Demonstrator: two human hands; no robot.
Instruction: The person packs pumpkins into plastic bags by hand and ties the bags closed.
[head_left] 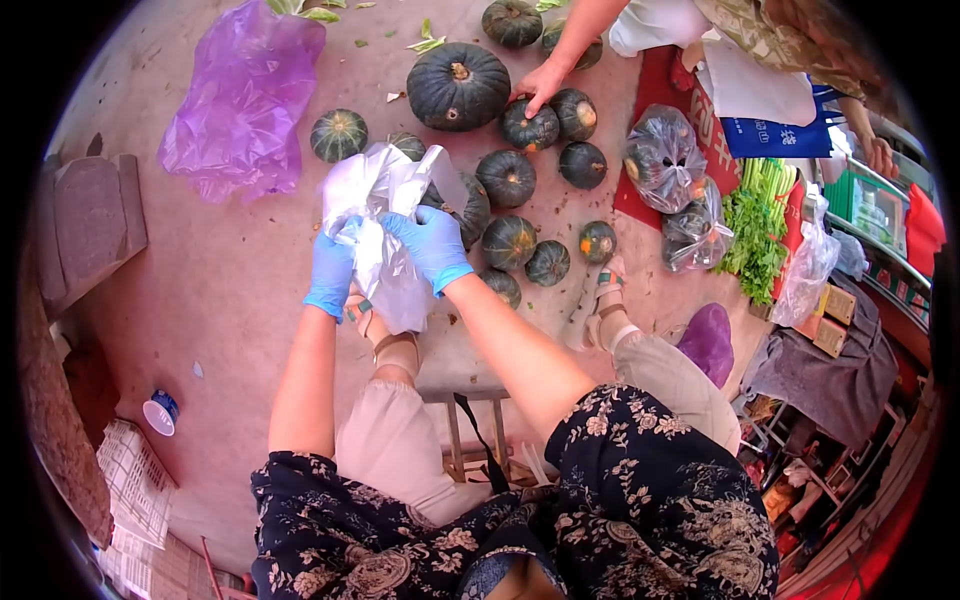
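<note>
Both of my hands wear blue gloves and hold a crumpled white plastic bag point(375, 200) in front of me. My left hand point(333, 265) grips its left side, and my right hand point(430, 243) has its fingers closed on the right side. Dark green pumpkins lie on the ground beyond the bag, among them a large pumpkin point(458, 87) and a smaller pumpkin point(506, 179). The bag partly covers another pumpkin point(470, 208) beside my right hand. Another person's hand point(540, 88) rests on a small pumpkin point(530, 124).
A purple plastic bag point(245, 100) lies at the upper left. On the right are bagged pumpkins point(664, 158), green celery point(752, 215) and a blue bag point(776, 137). A white crate point(135, 480) stands lower left, near a small tub point(160, 412). A wooden stool point(480, 435) is below me.
</note>
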